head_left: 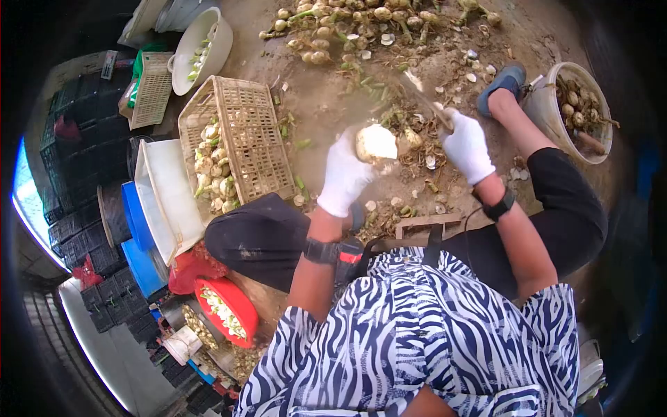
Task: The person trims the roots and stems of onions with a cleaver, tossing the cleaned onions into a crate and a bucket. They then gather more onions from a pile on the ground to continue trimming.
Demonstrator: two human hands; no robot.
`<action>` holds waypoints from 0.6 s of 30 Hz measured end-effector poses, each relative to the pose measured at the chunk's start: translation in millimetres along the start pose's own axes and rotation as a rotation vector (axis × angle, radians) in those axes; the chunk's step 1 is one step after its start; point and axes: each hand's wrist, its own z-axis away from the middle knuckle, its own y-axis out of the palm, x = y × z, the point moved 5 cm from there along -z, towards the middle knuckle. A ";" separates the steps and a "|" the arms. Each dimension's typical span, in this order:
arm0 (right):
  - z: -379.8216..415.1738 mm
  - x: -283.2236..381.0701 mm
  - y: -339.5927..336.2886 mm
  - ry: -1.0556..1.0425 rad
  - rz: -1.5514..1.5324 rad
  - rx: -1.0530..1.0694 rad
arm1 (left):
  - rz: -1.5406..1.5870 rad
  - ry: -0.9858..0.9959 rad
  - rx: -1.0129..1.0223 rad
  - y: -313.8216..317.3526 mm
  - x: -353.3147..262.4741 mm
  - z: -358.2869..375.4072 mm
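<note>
My left hand (345, 174), in a white glove, grips a pale round bulb (376, 142) held out over the dirt floor. In my right hand (466, 144), also white-gloved, is a knife (424, 97) whose blade points up and to the left, just apart from the bulb. Peelings and trimmed scraps (417, 167) lie on the ground under both hands. I sit low, with my knees spread to either side.
A tilted wicker basket (243, 132) with trimmed bulbs stands at the left, beside a white tray (167, 201). A heap of untrimmed bulbs (354, 24) lies ahead. A white bucket (580, 111) with bulbs stands at right. A red bowl (226, 309) and black crates (83, 139) sit at left.
</note>
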 end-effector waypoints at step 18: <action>13.3 -23.6 46.7 0.270 -0.219 0.658 | -0.274 0.137 -0.485 -32.5 40.8 -6.5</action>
